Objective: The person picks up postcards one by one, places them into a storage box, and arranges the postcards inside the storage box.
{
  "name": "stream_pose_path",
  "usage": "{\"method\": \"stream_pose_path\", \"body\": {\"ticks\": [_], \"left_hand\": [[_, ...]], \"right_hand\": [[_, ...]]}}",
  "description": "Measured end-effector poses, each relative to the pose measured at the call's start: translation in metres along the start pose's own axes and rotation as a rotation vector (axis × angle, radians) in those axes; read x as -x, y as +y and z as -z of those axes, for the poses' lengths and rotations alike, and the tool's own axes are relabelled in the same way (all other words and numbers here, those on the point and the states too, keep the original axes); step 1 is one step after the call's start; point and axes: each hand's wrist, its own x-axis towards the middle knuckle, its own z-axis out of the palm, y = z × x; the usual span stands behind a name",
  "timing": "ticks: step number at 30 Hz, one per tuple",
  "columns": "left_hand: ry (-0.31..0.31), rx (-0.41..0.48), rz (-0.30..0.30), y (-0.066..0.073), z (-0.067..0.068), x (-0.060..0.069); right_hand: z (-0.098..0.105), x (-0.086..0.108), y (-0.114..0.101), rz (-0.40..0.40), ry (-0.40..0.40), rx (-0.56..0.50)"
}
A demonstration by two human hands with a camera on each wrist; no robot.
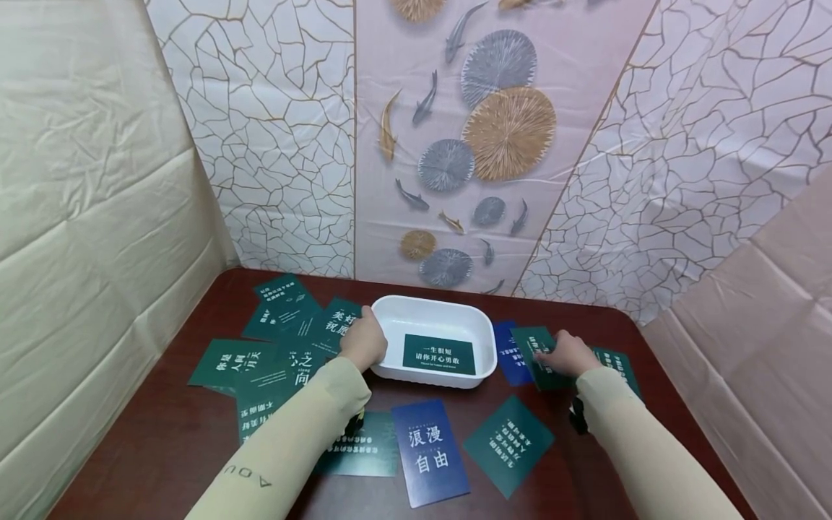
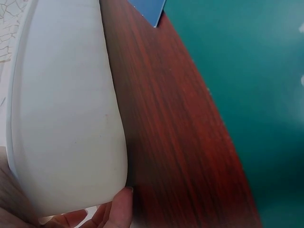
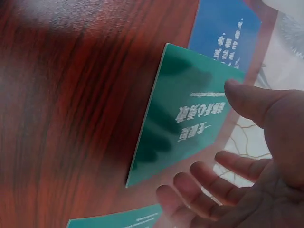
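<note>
Just right of the tray lay the green card, on the same side as the right hand, which was by far the nearer of the two hands. Its long axis ran from near to far, the near end slanting right, so that it lay roughly crosswise to the tray, whose length went from left to right. A blue card filled most of the gap, its right part under the green card; the green card itself was apart from the tray.

The right hand was over the green card's right side, thumb extended towards the tray, the other fingers loosely spread and slightly bent, not closed round anything. The right wrist view put the thumb tip at the card's edge, but I could not tell whether it touched.

At the opposite end, the left hand gripped the tray's left side, fingertips curled at its outer corner. The whole tray thus stood between this hand and the green card. Inside the tray lay a second card, its long axis along the tray's own. A straight line from the green card to the tray ran leftward over the blue card.
</note>
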Motion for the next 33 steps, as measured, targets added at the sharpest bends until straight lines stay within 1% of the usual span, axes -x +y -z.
{"method": "stream_pose_path", "body": {"ticks": [3,6,9,15,21,26,33], "left_hand": [[-0.003,0.000,0.001,-0.001,0.000,0.000],[-0.003,-0.013,0.009,-0.003,-0.002,-0.001],[-0.005,-0.017,0.014,-0.004,-0.002,-0.001],[-0.020,0.001,0.004,-0.002,-0.001,0.001],[0.008,-0.028,0.005,-0.001,0.000,-0.001],[0.003,-0.030,-0.011,-0.001,-0.002,-0.001],[0.001,-0.018,-0.003,-0.001,-0.001,0.000]], "right_hand": [[-0.004,0.001,-0.001,-0.048,-0.004,-0.004],[-0.012,-0.001,-0.001,-0.106,-0.003,-0.005],[-0.017,-0.003,0.000,-0.136,-0.002,0.000],[-0.014,-0.009,0.002,-0.183,-0.007,-0.019],[-0.011,-0.020,0.003,-0.177,-0.045,0.016],[-0.011,-0.022,0.005,-0.173,-0.049,0.043],[-0.014,-0.019,0.007,-0.198,-0.034,0.000]]}}
